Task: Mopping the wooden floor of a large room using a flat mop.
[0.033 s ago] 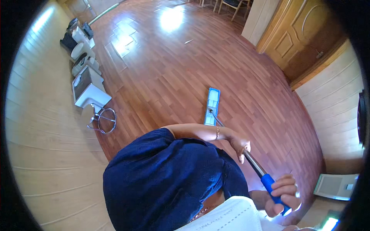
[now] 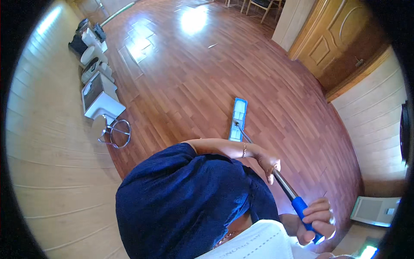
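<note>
A flat mop (image 2: 239, 111) with a blue-edged pad lies on the wood-look floor ahead of me. Its metal handle slants back toward my right side. My left hand (image 2: 269, 163), a bracelet at its wrist, reaches across my body and is closed round the metal shaft. At the upper end, the fingers of my right hand (image 2: 320, 220) wrap the blue handle grip (image 2: 299, 204). My left forearm and dark blue sleeve hide part of the floor and the pad's near end.
Along the left wall stand a round stool (image 2: 117, 133) with a chrome base, a white cabinet-like unit (image 2: 101, 97) and several other items. A wooden door (image 2: 332, 47) is at the right, with chairs (image 2: 261, 6) at the far right. A pale panelled unit (image 2: 375, 210) sits low at the right.
</note>
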### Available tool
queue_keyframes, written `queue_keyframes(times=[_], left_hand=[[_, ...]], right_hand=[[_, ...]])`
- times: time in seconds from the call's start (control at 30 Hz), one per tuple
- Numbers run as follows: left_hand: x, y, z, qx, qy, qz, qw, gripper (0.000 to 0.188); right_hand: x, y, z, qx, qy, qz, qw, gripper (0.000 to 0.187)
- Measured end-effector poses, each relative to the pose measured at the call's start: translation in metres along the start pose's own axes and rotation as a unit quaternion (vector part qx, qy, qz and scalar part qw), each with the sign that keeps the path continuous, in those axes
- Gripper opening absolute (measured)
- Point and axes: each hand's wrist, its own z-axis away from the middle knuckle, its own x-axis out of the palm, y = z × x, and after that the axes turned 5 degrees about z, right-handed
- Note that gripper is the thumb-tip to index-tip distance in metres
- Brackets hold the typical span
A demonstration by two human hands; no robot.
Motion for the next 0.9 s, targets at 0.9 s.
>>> queue_keyframes(times=[0.9], left_hand=[[0.054, -0.025, 0.267, -0.114, 0.725, -0.166, 0.659, 0.041]], right_hand=[[0.212, 0.006, -0.026, 0.132, -0.091, -0.255, 0.954, 0.047]])
